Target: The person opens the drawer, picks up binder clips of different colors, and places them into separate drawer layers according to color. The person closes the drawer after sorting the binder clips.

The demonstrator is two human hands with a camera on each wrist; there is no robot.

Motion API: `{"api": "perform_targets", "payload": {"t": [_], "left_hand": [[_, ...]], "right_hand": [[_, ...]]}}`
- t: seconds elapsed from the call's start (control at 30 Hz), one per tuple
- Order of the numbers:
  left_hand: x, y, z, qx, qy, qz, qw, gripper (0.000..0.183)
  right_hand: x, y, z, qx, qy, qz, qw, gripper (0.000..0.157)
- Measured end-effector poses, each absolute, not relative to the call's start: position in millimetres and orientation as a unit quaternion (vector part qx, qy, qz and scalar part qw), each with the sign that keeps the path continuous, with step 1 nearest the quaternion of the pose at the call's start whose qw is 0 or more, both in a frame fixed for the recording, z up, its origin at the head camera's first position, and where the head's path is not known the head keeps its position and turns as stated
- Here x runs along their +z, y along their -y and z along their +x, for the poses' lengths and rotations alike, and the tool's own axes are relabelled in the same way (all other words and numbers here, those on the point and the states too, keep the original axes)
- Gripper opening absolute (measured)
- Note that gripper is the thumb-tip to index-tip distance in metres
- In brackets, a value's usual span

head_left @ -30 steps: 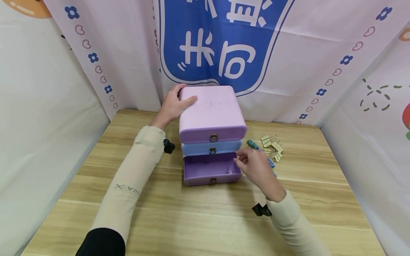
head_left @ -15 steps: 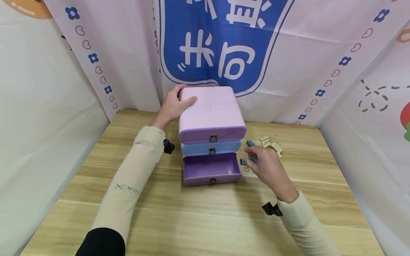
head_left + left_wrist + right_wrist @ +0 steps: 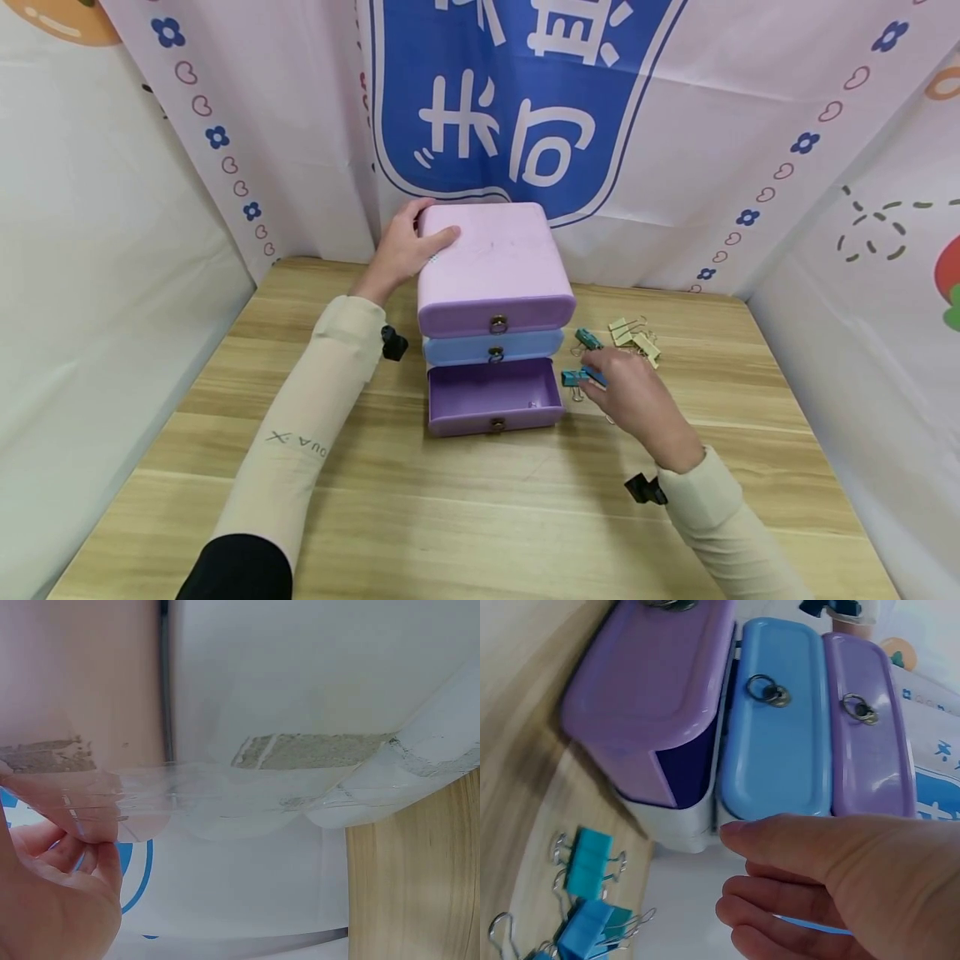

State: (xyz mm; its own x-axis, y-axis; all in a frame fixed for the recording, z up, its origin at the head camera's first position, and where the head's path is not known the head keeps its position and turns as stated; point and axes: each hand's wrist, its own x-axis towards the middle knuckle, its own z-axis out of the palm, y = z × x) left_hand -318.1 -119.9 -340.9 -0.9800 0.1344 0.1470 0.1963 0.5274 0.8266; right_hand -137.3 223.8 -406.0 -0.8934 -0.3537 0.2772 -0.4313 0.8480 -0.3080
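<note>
A stacked drawer box (image 3: 491,254) stands on the table, its bottom purple drawer (image 3: 495,400) pulled out and the blue and upper purple drawers pushed in. My left hand (image 3: 405,250) grips its upper left edge, thumb on top; in the left wrist view the fingers (image 3: 67,855) bend around the edge. My right hand (image 3: 637,400) hovers at the teal and blue binder clips (image 3: 573,378) right of the open drawer. Its bent fingers (image 3: 780,900) hold nothing visible in the right wrist view. A teal clip (image 3: 589,862) and a blue clip (image 3: 583,930) lie below it.
Gold binder clips (image 3: 637,337) lie in a small pile behind the right hand. A printed cloth (image 3: 690,183) hangs close behind the drawer box. White side sheets (image 3: 105,275) border the wooden table (image 3: 450,517). A tiny shiny spot shows inside the open drawer.
My right hand has moved from the open drawer's right edge rightward to the clips, uncovering a teal clip beside the drawer. My left hand has stayed on the box.
</note>
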Motion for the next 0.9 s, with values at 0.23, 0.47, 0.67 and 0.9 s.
{"api": "perform_targets", "payload": {"t": [0.23,0.47,0.67,0.9], "left_hand": [[-342,120,-320,-0.474,0.874,-0.096,0.032,0.087],[-341,120,-319,-0.479,0.872,-0.095,0.032,0.086],[-342,121,-318,-0.479,0.872,-0.095,0.031,0.086],[-342,120,-320,-0.478,0.872,-0.096,0.034,0.086]], "right_hand": [[-417,-228,-141,0.159,0.958,0.218,0.099,0.02],[-429,-231,-148,0.148,0.961,0.215,0.09,0.023],[-440,-231,-155,0.148,0.963,0.211,0.079,0.027],[-448,-228,-162,0.132,0.967,0.207,0.065,0.029]]}}
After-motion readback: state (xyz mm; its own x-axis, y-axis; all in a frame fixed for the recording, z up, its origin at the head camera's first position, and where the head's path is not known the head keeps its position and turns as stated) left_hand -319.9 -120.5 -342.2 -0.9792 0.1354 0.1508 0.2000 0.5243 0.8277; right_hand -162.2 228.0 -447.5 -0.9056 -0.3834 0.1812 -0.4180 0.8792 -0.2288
